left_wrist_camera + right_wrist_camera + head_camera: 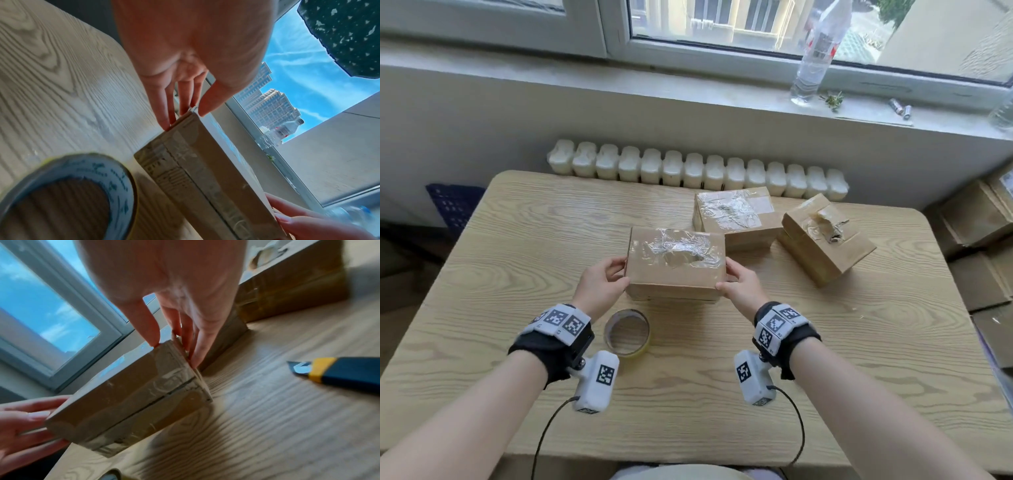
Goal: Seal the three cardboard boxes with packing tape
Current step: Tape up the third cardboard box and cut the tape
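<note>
I hold a small cardboard box [674, 270] by its two ends, low over the wooden table [517, 240]. Crumpled clear tape covers its top. My left hand [616, 274] pinches the left end, thumb near the top edge and fingers down the side [185, 116]. My right hand [732, 275] pinches the right end the same way [174, 352]. The front face [123, 394] shows a taped seam. A roll of clear packing tape [627, 332] lies flat just in front of the box, by my left wrist [68, 194]. Two more taped boxes sit behind to the right, one flat [736, 216], one tilted [825, 236].
A blue and yellow utility knife [339, 371] lies on the table right of my right hand. A white radiator [698, 171] runs behind the table. A plastic bottle [815, 58] stands on the windowsill. More cardboard boxes [983, 240] are stacked on the floor at right.
</note>
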Demonstrator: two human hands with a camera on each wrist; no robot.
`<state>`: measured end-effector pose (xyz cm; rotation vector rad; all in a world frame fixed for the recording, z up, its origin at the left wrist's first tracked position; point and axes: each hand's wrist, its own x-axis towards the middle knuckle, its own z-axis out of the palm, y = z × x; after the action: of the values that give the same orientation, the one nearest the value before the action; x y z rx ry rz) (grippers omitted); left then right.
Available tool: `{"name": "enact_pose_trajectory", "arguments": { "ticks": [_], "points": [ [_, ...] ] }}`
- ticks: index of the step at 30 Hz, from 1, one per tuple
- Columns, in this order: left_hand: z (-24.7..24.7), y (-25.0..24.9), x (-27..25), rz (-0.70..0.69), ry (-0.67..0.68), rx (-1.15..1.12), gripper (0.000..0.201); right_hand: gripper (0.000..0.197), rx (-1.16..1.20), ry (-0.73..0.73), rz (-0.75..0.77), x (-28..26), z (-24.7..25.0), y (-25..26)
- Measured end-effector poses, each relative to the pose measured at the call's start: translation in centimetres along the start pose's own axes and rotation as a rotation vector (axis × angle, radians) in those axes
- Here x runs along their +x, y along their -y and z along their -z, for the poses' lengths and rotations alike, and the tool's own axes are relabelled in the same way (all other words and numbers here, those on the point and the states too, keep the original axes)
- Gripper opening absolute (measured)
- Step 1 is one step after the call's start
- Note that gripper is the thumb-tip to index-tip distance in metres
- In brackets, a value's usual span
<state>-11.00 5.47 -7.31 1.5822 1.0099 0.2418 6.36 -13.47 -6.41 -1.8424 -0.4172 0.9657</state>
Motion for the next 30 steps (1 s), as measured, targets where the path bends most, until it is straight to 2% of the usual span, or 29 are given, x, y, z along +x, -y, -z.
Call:
{"name": "enact_pose_trajectory", "arguments": {
  "ticks": [4, 8, 12, 21, 23, 25, 27, 30],
  "points": [
    [2.3, 0.6, 3.0, 0.037, -0.025, -0.038, 0.048, 0.056, -0.102, 0.007, -0.012, 3.2, -1.9, 1.6],
    [3.6, 1.5, 6.1, 0.067, -0.050, -0.047, 0.048, 0.056, -0.101, 0.012, -0.049, 6.8, -3.5, 2.4],
    [4.1, 1.7, 8.6, 0.067, -0.061, -0.046, 0.050, 0.056, -0.141, 0.005, -0.023, 9.5, -4.5, 3.0],
    [3.8, 1.8, 10.6, 0.047, -0.045, 0.026, 0.052, 0.055, -0.216, -0.040, -0.004, 10.9, -5.7, 3.3],
    [3.8, 1.3, 10.4, -0.002, -0.054, 0.129, 0.052, 0.058, -0.252, -0.034, -0.023, 10.5, -5.7, 3.3],
    [3.5, 0.2, 9.6, -0.108, -0.112, 0.420, 0.047, 0.054, -0.381, -0.026, -0.021, 9.5, -5.4, 3.5],
    [2.7, -1.1, 8.4, -0.273, -0.141, 0.693, 0.042, 0.051, -0.607, -0.023, 0.010, 8.3, -4.9, 3.7],
    [-0.2, -3.0, 6.0, -0.507, -0.049, 0.963, 0.036, 0.046, -0.892, -0.022, 0.062, 5.4, -2.9, 3.8]
  ]
}}
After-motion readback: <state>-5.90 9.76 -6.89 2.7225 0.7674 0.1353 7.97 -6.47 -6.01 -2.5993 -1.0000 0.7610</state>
